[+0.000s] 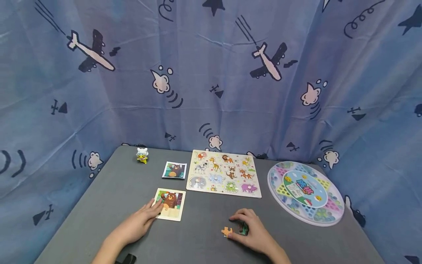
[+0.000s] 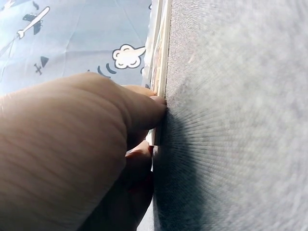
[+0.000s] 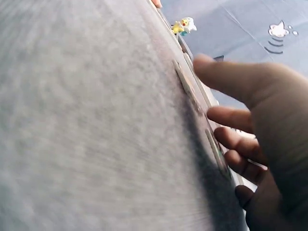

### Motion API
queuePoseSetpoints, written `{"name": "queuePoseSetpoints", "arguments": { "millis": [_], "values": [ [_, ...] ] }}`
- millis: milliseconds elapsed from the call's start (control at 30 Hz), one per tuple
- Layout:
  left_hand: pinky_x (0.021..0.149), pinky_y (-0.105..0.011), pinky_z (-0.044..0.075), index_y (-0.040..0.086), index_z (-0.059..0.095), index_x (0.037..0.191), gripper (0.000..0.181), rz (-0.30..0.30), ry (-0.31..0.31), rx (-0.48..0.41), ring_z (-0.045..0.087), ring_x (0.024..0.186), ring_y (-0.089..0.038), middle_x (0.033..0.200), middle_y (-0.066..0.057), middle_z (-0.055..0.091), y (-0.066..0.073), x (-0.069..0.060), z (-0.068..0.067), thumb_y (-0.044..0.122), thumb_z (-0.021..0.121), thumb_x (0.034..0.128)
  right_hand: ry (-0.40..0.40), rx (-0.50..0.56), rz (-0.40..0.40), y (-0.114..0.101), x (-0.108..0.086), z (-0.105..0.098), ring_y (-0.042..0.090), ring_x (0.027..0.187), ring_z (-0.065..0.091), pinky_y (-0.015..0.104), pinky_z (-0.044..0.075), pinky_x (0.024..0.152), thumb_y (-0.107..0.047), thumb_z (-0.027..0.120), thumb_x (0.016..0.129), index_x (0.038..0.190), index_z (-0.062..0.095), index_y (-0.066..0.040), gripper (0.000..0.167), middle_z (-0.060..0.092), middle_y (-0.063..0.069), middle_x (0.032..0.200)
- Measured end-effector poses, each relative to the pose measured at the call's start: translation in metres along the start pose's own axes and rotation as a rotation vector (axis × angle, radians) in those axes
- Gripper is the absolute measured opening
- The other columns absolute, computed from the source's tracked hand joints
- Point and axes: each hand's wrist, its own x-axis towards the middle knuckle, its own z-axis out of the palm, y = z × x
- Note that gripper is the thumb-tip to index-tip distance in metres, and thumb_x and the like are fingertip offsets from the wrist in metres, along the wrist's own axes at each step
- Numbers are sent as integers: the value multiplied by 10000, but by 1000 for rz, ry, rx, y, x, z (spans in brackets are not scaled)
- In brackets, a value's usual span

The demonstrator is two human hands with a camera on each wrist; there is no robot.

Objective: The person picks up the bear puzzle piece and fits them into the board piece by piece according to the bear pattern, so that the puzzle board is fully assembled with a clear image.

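My left hand rests its fingertips on the left edge of a square puzzle board with a brown bear picture. Pieces fill the board's upper part, while bare pale wood shows lower down. In the left wrist view, the thumb lies by the board's edge, close to the table. Farther right, my right hand is over loose jigsaw pieces, fingers bent and thumb apart. An orange piece lies by the thumb tip, and a dark green piece sits under the palm, partly hidden.
Behind the board lies a bear picture card, with a small toy figure farther left. An animal peg puzzle lies at the back middle, and a round game box at the right. A patterned curtain hangs behind the grey table.
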Motion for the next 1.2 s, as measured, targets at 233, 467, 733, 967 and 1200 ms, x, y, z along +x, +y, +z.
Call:
{"name": "queuePoseSetpoints", "arguments": {
  "millis": [233,467,733,967,1200],
  "values": [
    [1194,-695,312,-3,546,1531,459,-7,-10,-24,320,1532,-524,1644,-198,436,0,0,-1,63,558,1078,-17,20,-113,10,1,1,64,1064,504,416,483,886,-471,906,835,1096,768,-364,314,611,-176,1156],
    [1193,-691,319,-4,542,1534,459,7,7,-6,329,1529,-522,1643,-196,438,-2,2,0,62,555,1079,34,34,-191,12,2,0,58,1039,551,347,541,871,-340,938,823,1020,784,-339,251,652,-130,1128],
    [1192,-694,314,-13,550,1524,452,8,-6,-14,328,1528,-527,1638,-198,444,0,0,-1,58,552,1078,15,29,-202,12,0,-2,90,1031,574,368,552,881,-345,909,862,1004,787,-329,188,657,-114,1122],
    [1206,-696,294,10,543,1539,457,-30,-38,-50,299,1548,-512,1657,-177,425,1,0,-1,76,550,1087,-16,50,-198,13,-2,-8,79,1021,565,340,548,858,-337,919,852,1009,771,-333,215,650,-102,1131],
    [1211,-685,295,12,546,1537,456,-29,-32,-42,303,1548,-507,1655,-176,430,0,1,-1,76,553,1086,-22,75,-180,16,-1,-6,50,979,564,304,540,821,-280,931,837,961,757,-313,215,646,-137,1082]
  ]
}}
